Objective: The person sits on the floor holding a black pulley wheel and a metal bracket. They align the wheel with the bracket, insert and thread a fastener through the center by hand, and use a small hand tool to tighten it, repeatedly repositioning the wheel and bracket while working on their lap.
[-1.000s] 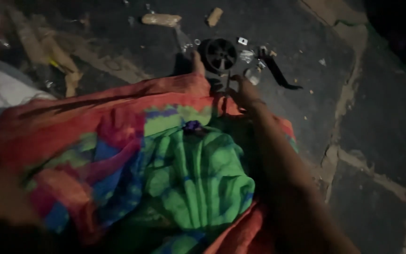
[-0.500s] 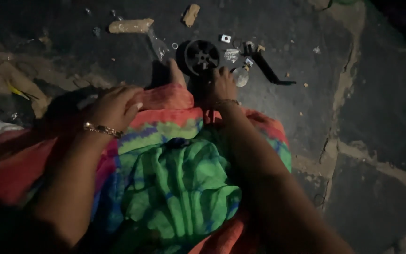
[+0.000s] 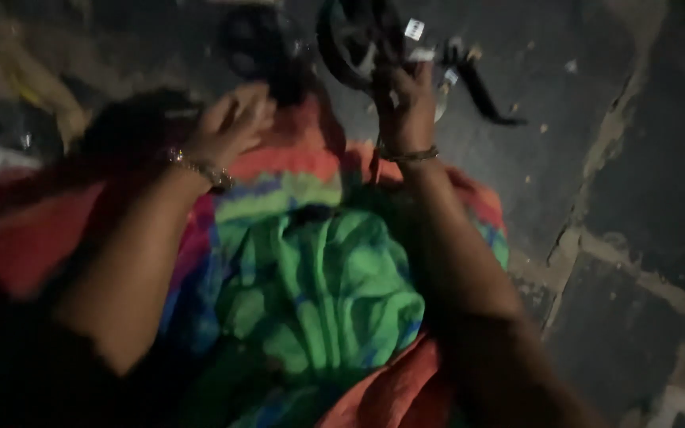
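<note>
Black wheel (image 3: 358,36) now seemingly lifted.

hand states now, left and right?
Left hand: open, fingers spread, resting on the red cloth.
Right hand: gripping the black wheel.

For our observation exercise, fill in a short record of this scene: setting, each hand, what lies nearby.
setting: dark stone floor, dim and blurred
right hand: grip on a black wheel
left hand: open, resting on the cloth's red edge
cloth: red, green and blue, spread over the lap
nearby: black lever beside the wheel
wrists: bangle on each
</note>
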